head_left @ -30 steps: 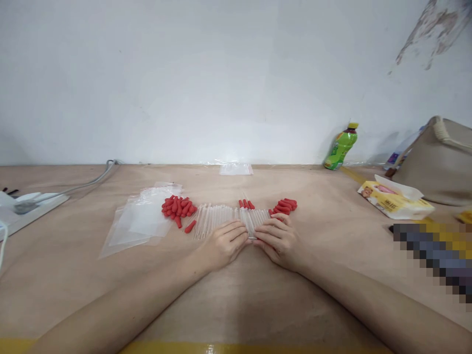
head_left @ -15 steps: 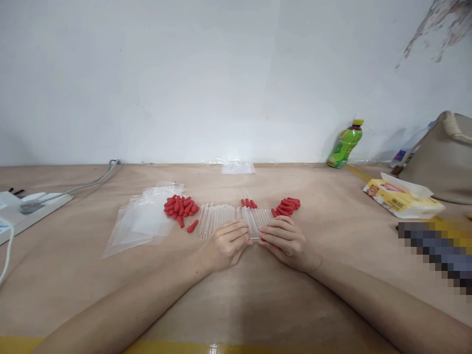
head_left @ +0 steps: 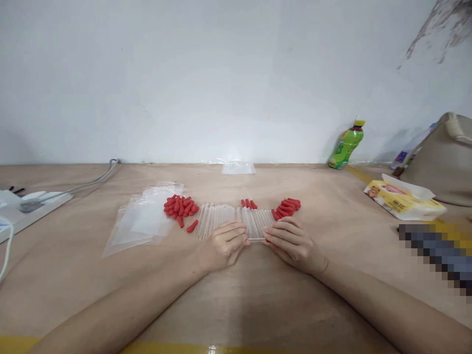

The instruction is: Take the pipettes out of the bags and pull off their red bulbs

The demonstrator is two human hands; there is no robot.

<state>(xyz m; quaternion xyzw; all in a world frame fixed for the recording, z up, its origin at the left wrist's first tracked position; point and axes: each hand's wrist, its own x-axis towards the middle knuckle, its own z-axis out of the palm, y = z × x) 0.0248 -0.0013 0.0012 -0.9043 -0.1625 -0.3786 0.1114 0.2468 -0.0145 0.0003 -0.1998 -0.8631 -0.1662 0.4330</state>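
A row of clear glass tubes (head_left: 254,219) lies side by side on the wooden table (head_left: 236,295). My left hand (head_left: 223,243) rests on the near ends of the tubes left of centre, fingers curled and pressed onto them. My right hand (head_left: 293,242) lies at the row's right end, fingers stretched flat toward the tubes. Red rubber caps lie in a left pile (head_left: 180,206), a right pile (head_left: 287,206), and three caps (head_left: 248,203) sit behind the row.
Clear zip bags (head_left: 142,223) lie left of the caps, another bag (head_left: 238,168) by the wall. A green bottle (head_left: 346,144), a tissue pack (head_left: 403,201) and a beige bag (head_left: 442,162) stand right. A cable and white tray (head_left: 33,204) lie at left.
My right hand slid a little rightward along the tube row, widening the gap between the hands. The view shifted slightly left.
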